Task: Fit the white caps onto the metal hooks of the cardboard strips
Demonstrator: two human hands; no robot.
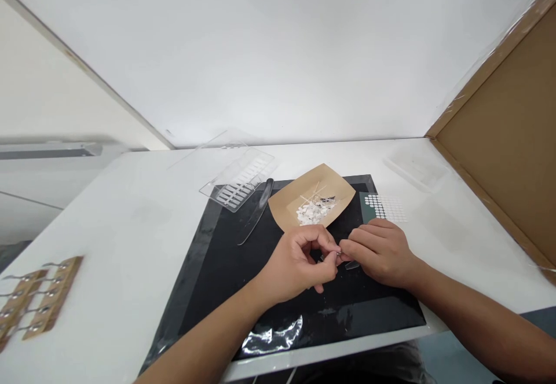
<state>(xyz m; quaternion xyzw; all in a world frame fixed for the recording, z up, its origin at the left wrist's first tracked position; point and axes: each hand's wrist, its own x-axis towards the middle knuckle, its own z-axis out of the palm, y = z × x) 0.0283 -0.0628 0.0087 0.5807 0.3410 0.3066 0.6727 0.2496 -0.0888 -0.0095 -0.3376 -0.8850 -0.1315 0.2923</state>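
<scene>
Over the black mat (234, 280), my left hand (304, 259) and my right hand (380, 251) meet fingertip to fingertip. Both are closed in a pinch around a tiny shiny piece (339, 253), too small and too covered by fingers to name. Just below the right fingers shows a clear, narrow object (353, 265), partly hidden. Right behind the hands stands a brown paper tray (284, 201) with white and clear scraps in it. A sheet of white oval stickers (382, 205) lies beyond my right hand.
Left of the tray lies a curved black-and-clear tool (260, 204). Behind it sits a clear plastic case (238, 184) with white pieces and a raised lid. A translucent box (414, 169) rests at the back right. Wooden strips with metal hooks (47, 303) are at far left. A cardboard panel (504, 129) bounds the right.
</scene>
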